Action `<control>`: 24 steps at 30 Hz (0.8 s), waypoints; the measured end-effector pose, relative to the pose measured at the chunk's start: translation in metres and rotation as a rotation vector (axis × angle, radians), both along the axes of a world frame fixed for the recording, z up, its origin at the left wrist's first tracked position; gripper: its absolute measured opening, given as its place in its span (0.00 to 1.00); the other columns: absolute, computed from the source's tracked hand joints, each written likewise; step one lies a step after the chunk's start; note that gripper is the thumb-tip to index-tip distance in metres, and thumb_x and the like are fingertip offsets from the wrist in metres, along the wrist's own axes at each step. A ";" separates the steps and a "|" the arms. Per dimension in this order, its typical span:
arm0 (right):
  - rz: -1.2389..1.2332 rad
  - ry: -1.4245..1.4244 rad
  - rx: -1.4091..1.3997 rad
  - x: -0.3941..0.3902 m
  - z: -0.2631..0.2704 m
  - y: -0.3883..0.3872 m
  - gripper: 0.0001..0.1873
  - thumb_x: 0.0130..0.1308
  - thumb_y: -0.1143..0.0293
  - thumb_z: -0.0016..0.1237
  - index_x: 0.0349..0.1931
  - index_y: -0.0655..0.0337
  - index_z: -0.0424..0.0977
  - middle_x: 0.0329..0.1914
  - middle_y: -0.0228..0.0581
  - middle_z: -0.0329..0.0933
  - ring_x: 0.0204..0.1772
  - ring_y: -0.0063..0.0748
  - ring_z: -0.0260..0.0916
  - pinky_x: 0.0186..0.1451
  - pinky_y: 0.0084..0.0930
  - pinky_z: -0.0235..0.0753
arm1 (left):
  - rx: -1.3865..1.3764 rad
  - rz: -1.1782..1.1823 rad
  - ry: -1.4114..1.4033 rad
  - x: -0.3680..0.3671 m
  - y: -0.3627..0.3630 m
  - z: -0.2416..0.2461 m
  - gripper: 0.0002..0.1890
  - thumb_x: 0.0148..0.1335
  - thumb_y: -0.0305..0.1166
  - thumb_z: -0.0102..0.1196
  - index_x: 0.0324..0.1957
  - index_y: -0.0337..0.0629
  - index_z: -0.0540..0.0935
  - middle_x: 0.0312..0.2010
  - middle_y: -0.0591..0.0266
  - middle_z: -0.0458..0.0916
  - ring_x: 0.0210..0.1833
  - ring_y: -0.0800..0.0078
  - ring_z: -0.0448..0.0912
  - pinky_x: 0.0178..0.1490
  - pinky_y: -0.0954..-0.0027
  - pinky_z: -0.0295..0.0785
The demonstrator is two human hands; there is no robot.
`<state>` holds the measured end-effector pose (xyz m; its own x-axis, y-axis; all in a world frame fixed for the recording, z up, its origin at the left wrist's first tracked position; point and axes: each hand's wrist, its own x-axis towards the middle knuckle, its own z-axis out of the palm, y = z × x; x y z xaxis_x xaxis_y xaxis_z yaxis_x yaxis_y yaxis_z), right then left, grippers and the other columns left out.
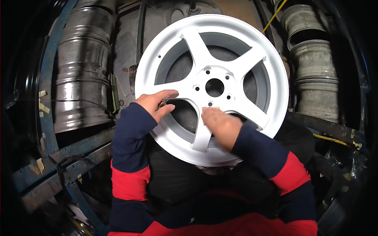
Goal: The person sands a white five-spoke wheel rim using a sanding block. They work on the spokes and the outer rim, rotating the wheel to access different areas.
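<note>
A white five-spoke car wheel rim [201, 53] lies face up before me, over my lap. My left hand [153, 104] rests at its left side, forefinger along the left spoke and thumb apart over the gap below; its other fingers are mostly hidden. Blurred, my right hand [221, 125] is over the inner end of the lower spoke, just below a bolt hole [210, 104]. Under its fingertips shows the edge of a thin yellowish piece [215, 108], too little visible to tell its material.
Bare metal wheel barrels [82, 67] line the left side, with more dull grey wheel barrels [314, 62] on the right. A blue metal frame [45, 97] with bits of tape runs along the left. A yellow rod or hose [274, 15] slants at the upper right.
</note>
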<state>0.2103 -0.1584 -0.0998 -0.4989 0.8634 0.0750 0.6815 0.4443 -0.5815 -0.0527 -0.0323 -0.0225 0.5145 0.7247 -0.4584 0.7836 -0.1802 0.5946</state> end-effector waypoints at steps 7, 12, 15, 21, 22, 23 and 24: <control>0.046 0.081 0.000 0.005 0.006 0.005 0.23 0.65 0.83 0.46 0.62 0.77 0.70 0.64 0.62 0.76 0.69 0.61 0.76 0.76 0.50 0.73 | -0.080 -0.024 0.090 0.011 0.004 0.005 0.22 0.73 0.33 0.64 0.68 0.50 0.82 0.30 0.57 0.84 0.33 0.68 0.81 0.45 0.65 0.78; 0.068 0.111 0.034 0.007 -0.014 0.003 0.18 0.69 0.77 0.53 0.59 0.72 0.76 0.63 0.55 0.79 0.68 0.48 0.78 0.74 0.41 0.77 | -0.117 -0.031 0.081 0.012 0.006 0.000 0.22 0.73 0.33 0.63 0.68 0.50 0.82 0.30 0.57 0.84 0.33 0.69 0.81 0.45 0.65 0.78; 0.042 -0.028 0.338 -0.004 -0.005 -0.015 0.12 0.69 0.76 0.55 0.51 0.68 0.80 0.56 0.48 0.83 0.62 0.41 0.83 0.70 0.36 0.81 | -0.029 -0.084 -0.008 0.013 0.006 -0.005 0.23 0.73 0.33 0.64 0.69 0.51 0.81 0.28 0.57 0.82 0.32 0.69 0.80 0.44 0.65 0.77; 0.076 0.022 0.370 -0.001 -0.006 -0.001 0.11 0.68 0.74 0.52 0.46 0.69 0.82 0.48 0.48 0.85 0.55 0.43 0.86 0.67 0.36 0.82 | -0.133 -0.100 0.148 0.028 0.013 0.001 0.24 0.72 0.41 0.64 0.68 0.51 0.80 0.26 0.50 0.84 0.33 0.53 0.86 0.41 0.57 0.77; 0.121 -0.047 0.446 -0.004 -0.003 -0.010 0.11 0.67 0.74 0.52 0.47 0.69 0.82 0.49 0.48 0.85 0.56 0.43 0.86 0.67 0.36 0.82 | -0.127 -0.101 0.117 0.027 0.013 -0.001 0.24 0.72 0.41 0.64 0.68 0.51 0.80 0.26 0.50 0.84 0.33 0.52 0.86 0.41 0.57 0.77; 0.166 -0.117 0.520 -0.004 0.000 -0.014 0.11 0.67 0.74 0.52 0.47 0.69 0.82 0.50 0.49 0.85 0.57 0.43 0.86 0.68 0.37 0.82 | -0.121 -0.101 0.085 0.026 0.012 -0.004 0.25 0.72 0.42 0.64 0.68 0.51 0.80 0.26 0.50 0.84 0.33 0.52 0.86 0.41 0.57 0.77; 0.123 -0.065 0.469 -0.004 -0.001 -0.011 0.11 0.67 0.74 0.52 0.46 0.69 0.82 0.50 0.49 0.85 0.57 0.42 0.86 0.68 0.37 0.82 | -0.116 -0.096 0.061 0.024 0.011 -0.005 0.25 0.72 0.42 0.64 0.69 0.51 0.80 0.26 0.50 0.84 0.33 0.51 0.86 0.41 0.57 0.77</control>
